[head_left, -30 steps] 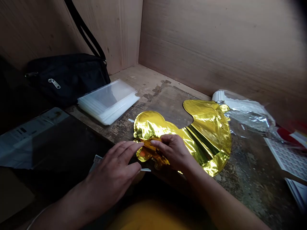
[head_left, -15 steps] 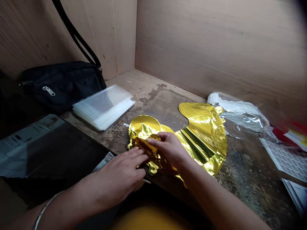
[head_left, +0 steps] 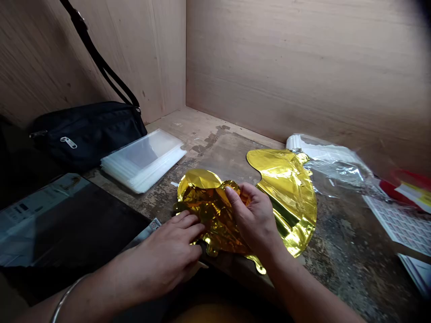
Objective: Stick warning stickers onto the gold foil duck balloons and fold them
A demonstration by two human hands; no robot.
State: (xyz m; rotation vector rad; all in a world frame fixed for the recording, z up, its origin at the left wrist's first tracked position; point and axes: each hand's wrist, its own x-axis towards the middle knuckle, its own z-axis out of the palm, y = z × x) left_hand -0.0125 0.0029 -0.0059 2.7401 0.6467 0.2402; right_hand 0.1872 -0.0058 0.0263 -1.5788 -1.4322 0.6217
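Observation:
A flat, uninflated gold foil balloon (head_left: 296,197) with a curved outline lies on the worn table, its left end crumpled and folded up. My right hand (head_left: 254,211) is closed on a fold of the foil, thumb on top. At the balloon's lower left edge, my left hand (head_left: 171,246) has its fingers bent over the foil and looks closed on it; the undersides of the fingers are hidden. A thin white tip (head_left: 202,265) sticks out below this hand. Small gold tabs hang from the balloon's near edge.
A stack of clear plastic sleeves (head_left: 143,161) lies behind my left hand, before a black bag (head_left: 90,130). At left is a dark plastic package (head_left: 84,220). White items in clear wrap (head_left: 333,157) and printed sheets (head_left: 400,222) lie at right. Wooden walls (head_left: 286,63) enclose the back.
The folded left part of the balloon has been spread wider, showing more of its dark amber reflection. My right hand has lifted the fold slightly. The view has shifted a little.

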